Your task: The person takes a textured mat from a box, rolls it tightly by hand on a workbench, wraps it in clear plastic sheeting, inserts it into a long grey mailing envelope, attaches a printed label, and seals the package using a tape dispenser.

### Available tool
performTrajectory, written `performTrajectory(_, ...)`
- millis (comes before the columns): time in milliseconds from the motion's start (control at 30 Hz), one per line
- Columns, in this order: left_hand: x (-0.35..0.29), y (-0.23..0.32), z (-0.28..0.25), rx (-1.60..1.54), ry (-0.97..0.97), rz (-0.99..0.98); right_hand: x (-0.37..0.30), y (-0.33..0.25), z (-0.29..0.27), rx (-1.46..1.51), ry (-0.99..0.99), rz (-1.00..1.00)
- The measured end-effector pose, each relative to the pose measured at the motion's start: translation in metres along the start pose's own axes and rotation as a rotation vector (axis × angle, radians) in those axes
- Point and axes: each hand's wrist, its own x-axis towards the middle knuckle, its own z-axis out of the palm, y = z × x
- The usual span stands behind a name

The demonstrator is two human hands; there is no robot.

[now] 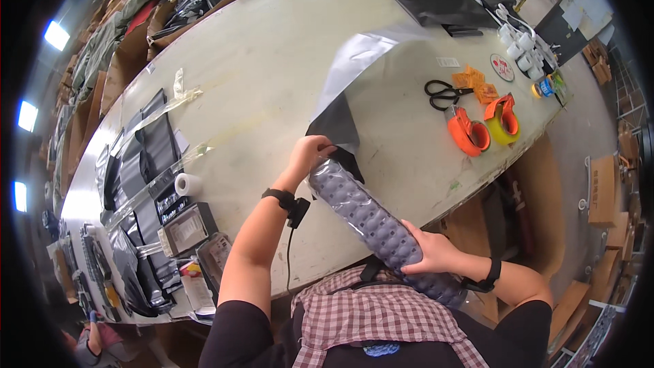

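Observation:
A long folded grey-purple egg-crate foam pad (pixel 371 217) in clear plastic wrap slants across my front, over the table's near edge. My right hand (pixel 436 251) is closed around its lower part, thumb on top. At its upper end, my left hand (pixel 312 157) is closed on the near end of a plastic mailing bag (pixel 335 123), dark grey with a silvery face. The bag stretches away over the table, its far end smeared by motion. The left fingertips are partly hidden between bag and pad. A band with a small black device sits on my left wrist.
Black-handled scissors (pixel 444 95), two orange tape dispensers (pixel 469 133) and orange packets (pixel 470 78) lie at right on the table (pixel 259 61). Dark bags (pixel 443 7) pile up far right, near a white power strip (pixel 523 48). More bags (pixel 153 146) and a white roll (pixel 184 184) lie left.

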Motion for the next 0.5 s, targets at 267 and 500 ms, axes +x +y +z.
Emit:
performTrajectory(267, -0.036, 0.025, -0.017, 0.653, 0.345, 0.524, 0.004, 0.016, 0.008, 1.203, -0.124, 0.057)
performTrajectory(500, -0.025, 0.017, 0.003, -0.354, 0.145, -0.653, 0.007, -0.003, -0.006, 1.523, -0.279, 0.279)
